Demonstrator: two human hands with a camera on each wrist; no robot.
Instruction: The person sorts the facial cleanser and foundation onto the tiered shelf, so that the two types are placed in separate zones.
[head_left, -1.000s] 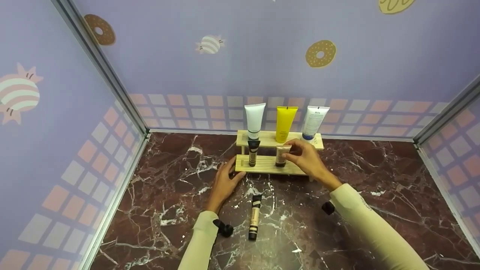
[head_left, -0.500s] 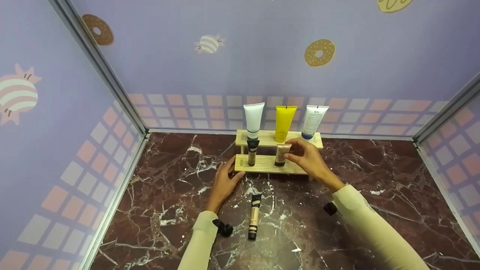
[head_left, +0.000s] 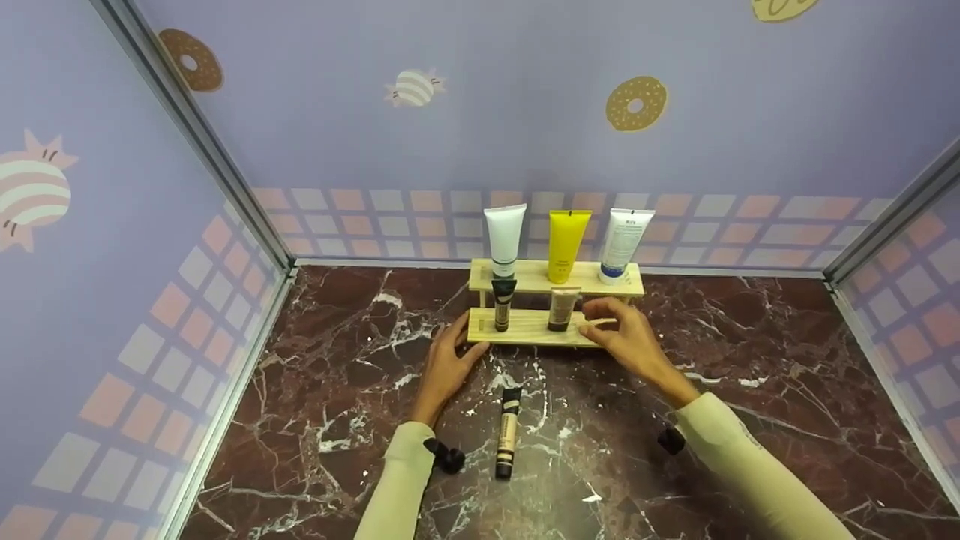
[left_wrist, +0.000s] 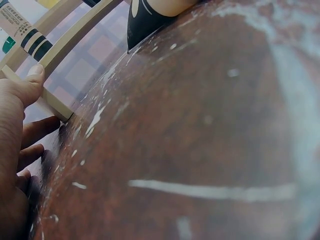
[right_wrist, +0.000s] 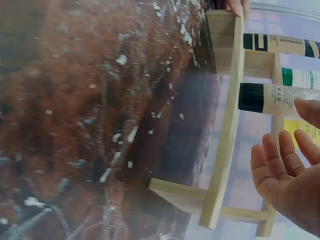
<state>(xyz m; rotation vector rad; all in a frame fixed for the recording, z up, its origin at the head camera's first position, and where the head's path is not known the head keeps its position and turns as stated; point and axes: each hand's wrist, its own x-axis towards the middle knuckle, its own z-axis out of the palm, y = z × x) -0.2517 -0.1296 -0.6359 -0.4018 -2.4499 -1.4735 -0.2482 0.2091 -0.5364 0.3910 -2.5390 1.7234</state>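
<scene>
A two-tier wooden display rack point(head_left: 529, 328) stands near the back wall. My left hand point(head_left: 446, 367) grips its lower left end, thumb at the front edge; in the left wrist view that thumb point(left_wrist: 33, 85) presses the wood. On the lower shelf a small beige tube point(head_left: 563, 306) with a dark cap stands cap down, left of a slim black-topped tube's neighbouring space. That slim black-topped tube point(head_left: 502, 306) stands at the left. My right hand point(head_left: 628, 341) is just right of the beige tube, apart from it, fingers loosely bent and holding nothing.
On the upper shelf stand a white tube point(head_left: 505, 240), a yellow tube point(head_left: 568, 244) and a white tube with a blue cap point(head_left: 625, 244). A black-and-beige tube point(head_left: 508, 433) lies on the dark marbled table point(head_left: 337, 405) in front. Patterned walls enclose the back and sides.
My right hand has let go of the small beige tube and moved right and slightly toward me. The tube stays standing on the lower shelf. My left hand keeps its place.
</scene>
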